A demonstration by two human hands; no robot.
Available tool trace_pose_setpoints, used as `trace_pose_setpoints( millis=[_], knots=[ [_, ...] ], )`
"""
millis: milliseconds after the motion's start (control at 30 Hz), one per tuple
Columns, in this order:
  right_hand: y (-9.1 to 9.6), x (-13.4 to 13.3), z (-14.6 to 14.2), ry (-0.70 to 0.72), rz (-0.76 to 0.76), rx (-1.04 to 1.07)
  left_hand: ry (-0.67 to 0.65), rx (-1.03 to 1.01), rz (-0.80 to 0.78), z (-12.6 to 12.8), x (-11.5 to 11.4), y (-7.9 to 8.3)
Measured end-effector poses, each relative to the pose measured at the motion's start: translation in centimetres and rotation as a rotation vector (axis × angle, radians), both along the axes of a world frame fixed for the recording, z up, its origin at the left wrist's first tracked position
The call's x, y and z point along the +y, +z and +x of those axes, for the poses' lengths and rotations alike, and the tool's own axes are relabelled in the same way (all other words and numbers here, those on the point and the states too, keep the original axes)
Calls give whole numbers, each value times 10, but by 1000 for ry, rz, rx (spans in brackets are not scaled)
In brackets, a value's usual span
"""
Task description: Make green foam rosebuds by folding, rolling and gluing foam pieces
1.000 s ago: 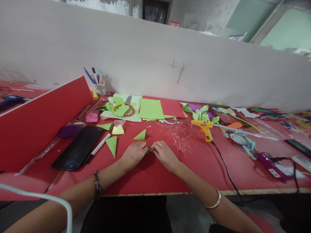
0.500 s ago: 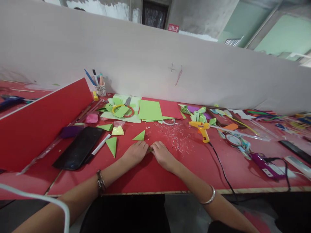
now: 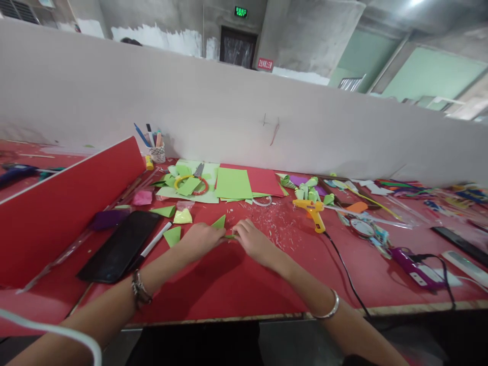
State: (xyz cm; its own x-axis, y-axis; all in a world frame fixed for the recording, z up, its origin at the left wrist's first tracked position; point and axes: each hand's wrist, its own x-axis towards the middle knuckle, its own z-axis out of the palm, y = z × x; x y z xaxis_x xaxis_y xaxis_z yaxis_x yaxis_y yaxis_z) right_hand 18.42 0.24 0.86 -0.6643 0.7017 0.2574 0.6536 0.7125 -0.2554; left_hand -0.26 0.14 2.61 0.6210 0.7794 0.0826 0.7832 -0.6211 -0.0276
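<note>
Green paper piece: centre of the frame, in the gap between the two hands; only a narrow sliver shows.
Long axis of the piece: roughly level across the frame, one end toward each hand; which end is the tip is hidden by fingers.
Left hand: fingers bunched narrow, holding the piece's left end.
Right hand: thumb and fingers drawn together in a pinch on its right end.
Green triangles: one just behind the left fingers, point toward the top right; another left of centre, its lower part covered by the left arm.
Left of the hands: yellow packet, white marker lying slantwise, black flat device.
Behind the hands: green sheets and, upper left of them, scissors with yellow-and-red handles among cut paper.
Right of the hands: paper shreds scattered near, then a yellow glue gun on its side, cord trailing to the lower right.
In the way: the left hand partly covers the nearer triangle's base.
</note>
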Motion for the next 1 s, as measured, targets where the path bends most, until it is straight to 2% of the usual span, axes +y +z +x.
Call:
trace_pose_setpoints(
  millis=[100, 233, 433, 567, 700, 800, 933, 1000],
  knots=[
    [7, 1, 1, 19, -7, 27, -9, 32, -40, 1, 0, 15],
    [7, 3, 1, 8, 52, -31, -80, 38, -50, 3, 2, 19],
    [7, 11, 1, 47, 266, -188, -118, -5, 46, 1, 10, 14],
    [6, 9, 3, 24, 430, -222, -53, -41, -4, 3, 9, 19],
    [7, 4, 5, 63, 585, -222, 41, -272, -231, 6, 3, 21],
    [10, 3, 8, 167, 674, -252, 28, -380, -414, 6, 0, 19],
    [16, 1, 12, 298, 748, -301, 20, -626, -991, 5, 0, 20],
    [19, 0, 14, 348, 772, -294, 33, -707, -1194, 6, 0, 22]
  ],
)
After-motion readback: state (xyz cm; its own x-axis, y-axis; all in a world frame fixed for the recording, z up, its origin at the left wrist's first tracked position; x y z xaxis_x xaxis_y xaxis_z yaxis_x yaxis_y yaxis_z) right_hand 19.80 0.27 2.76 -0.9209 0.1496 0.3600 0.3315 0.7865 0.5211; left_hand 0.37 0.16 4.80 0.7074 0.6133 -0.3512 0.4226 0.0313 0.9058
